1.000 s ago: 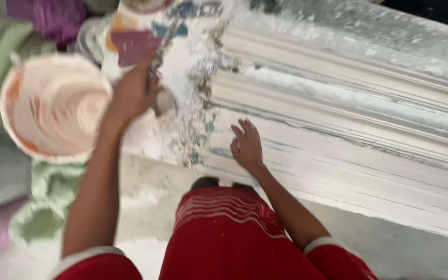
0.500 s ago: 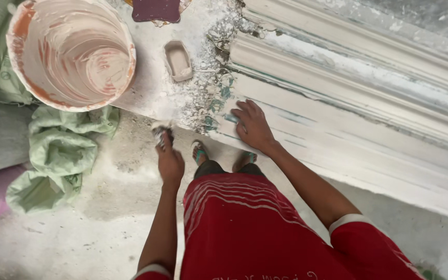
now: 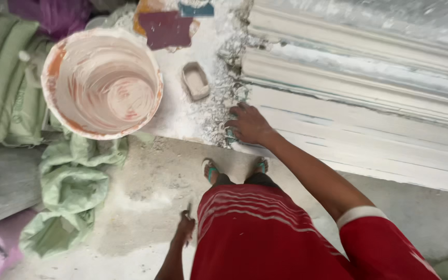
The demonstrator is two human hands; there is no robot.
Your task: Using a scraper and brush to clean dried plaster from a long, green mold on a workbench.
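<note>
The right hand (image 3: 248,124) is laid palm-down on the near end of the long white moulding (image 3: 348,129), fingers spread and flat, gripping nothing. The right arm is stretched fwd from the red sleeve, elbow nearly straight, wrist approx. level with the moulding's lower edge.

The left hand (image 3: 185,231) is hung low beside the red shirt (image 3: 255,233), fingers loosely curled. A thin dark object appears to be stuck up from it — whether it is held cannot be told. The hands are well apart.

Edges & room:
- The moulding is run from the hand to the right edge of the view, stepped in several ridges; its left end is met by a crust of white crumbs (image 3: 216,109).
- A small grey block (image 3: 195,80) is laid just left of that crust, near the right hand but not touching it.
- A plaster-smeared bucket (image 3: 102,83) is set further left, its rim near the block.
- Green sacks (image 3: 71,192) are crumpled below the bucket, w/ more stacked at far left.
- A dark red pad (image 3: 167,29) is laid at top, above the block.
- Sandalled feet (image 3: 211,171) are planted just below the white slab edge.
- Dusty floor (image 3: 146,176) is left open between feet and sacks.
</note>
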